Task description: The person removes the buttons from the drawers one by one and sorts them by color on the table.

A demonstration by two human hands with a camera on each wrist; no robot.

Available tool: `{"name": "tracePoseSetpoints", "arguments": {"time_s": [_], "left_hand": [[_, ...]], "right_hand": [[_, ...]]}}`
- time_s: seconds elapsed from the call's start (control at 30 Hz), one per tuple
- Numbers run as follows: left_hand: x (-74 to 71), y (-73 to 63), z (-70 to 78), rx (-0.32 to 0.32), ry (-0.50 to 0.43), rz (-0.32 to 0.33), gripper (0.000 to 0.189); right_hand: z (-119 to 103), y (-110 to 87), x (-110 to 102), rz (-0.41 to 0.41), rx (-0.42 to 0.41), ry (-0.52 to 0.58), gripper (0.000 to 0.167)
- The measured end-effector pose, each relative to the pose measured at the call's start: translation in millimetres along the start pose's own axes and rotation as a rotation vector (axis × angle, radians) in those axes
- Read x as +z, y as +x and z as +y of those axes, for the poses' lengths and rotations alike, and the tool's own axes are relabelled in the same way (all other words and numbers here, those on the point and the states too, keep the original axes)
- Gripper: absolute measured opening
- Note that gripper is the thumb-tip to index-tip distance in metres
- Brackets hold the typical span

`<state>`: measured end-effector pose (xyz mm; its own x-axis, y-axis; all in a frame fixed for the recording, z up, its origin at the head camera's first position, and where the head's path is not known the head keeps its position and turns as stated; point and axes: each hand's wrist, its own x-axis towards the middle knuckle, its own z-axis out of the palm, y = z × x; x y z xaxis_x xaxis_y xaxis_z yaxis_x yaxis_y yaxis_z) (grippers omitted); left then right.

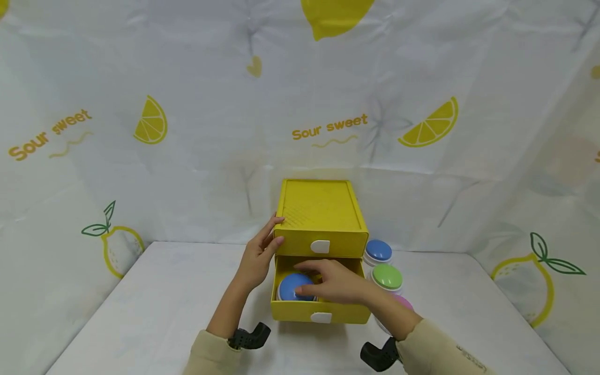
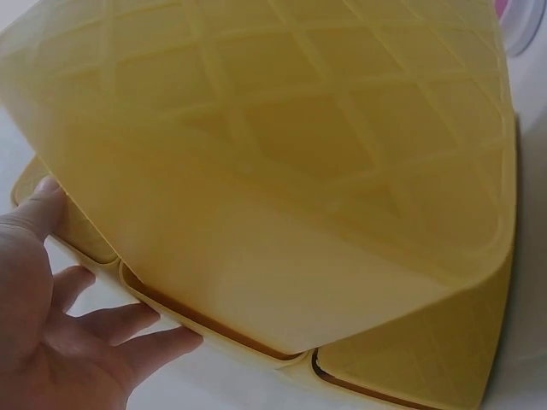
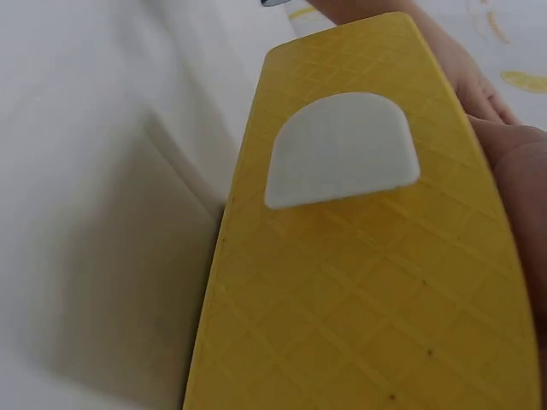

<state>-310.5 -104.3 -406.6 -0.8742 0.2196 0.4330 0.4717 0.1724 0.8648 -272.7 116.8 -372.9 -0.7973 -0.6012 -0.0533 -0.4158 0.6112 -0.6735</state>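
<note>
Beige sleeves (image 1: 213,354) and black wrist cameras (image 1: 253,336) lie nearest, at the near side of the desk (image 1: 187,291), with both forearms reaching in toward a yellow drawer box (image 1: 323,203) that stands near the back edge, its front facing the person. The left hand (image 1: 260,258) lies against the box's left front corner, fingers fairly straight and spread, thumb on the front of the closed upper drawer (image 1: 292,244); this seems meant to steady the light-looking box while the other hand works below. The lower drawer (image 1: 347,312) is pulled out, probably to give access from above, and inside it, toward the left, sits a blue-lidded jar (image 1: 290,286), lid up. The right hand (image 1: 333,281) reaches over the drawer's right side, thumb overlapping that lid and fingers apart from the thumb; whether it grips the jar cannot be told, since the right wrist view shows mostly the drawer front. Along the box's right side, from the back edge toward the front, stand a second blue jar (image 1: 378,250), a green-lidded jar (image 1: 387,276) and a pink-lidded jar (image 1: 404,301) partly hidden by the forearm, a row that likely suits the right hand's reach.
</note>
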Motion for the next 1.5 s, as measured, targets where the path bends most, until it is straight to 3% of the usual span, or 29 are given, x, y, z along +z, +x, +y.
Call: {"name": "tracePoseSetpoints", "arguments": {"time_s": [0.3,0.63,0.83,0.93,1.1,1.3,1.5], "left_hand": [[-1.4,1.3,-0.6,0.009,-0.013,-0.001,0.04],[-0.6,3.2,-1.6,0.022,-0.01,-0.003,0.039],[-1.1,4.6,-0.9,0.007,-0.006,-0.006,0.04],[-1.6,4.6,-1.1,0.012,-0.003,-0.005,0.04],[-2.4,3.2,-2.5,0.023,-0.002,0.005,0.04],[-0.6,0.9,-2.5,0.004,-0.004,0.004,0.04],[1.0,-1.2,-2.3,-0.001,0.007,0.006,0.039]], "right_hand": [[2,10.9,5,-0.023,-0.008,-0.005,0.05],[-5,2.5,1,0.12,-0.011,0.012,0.038],[-11,-3.5,1,0.256,0.084,0.047,0.056],[-12,-4.4,1,0.249,0.092,0.033,0.063],[-13,-8.0,1,0.222,0.061,0.038,0.059],[-13,-27.8,3,0.4,0.006,0.132,0.057],[-12,-59.3,-12,0.542,-0.039,0.263,0.055]]}}
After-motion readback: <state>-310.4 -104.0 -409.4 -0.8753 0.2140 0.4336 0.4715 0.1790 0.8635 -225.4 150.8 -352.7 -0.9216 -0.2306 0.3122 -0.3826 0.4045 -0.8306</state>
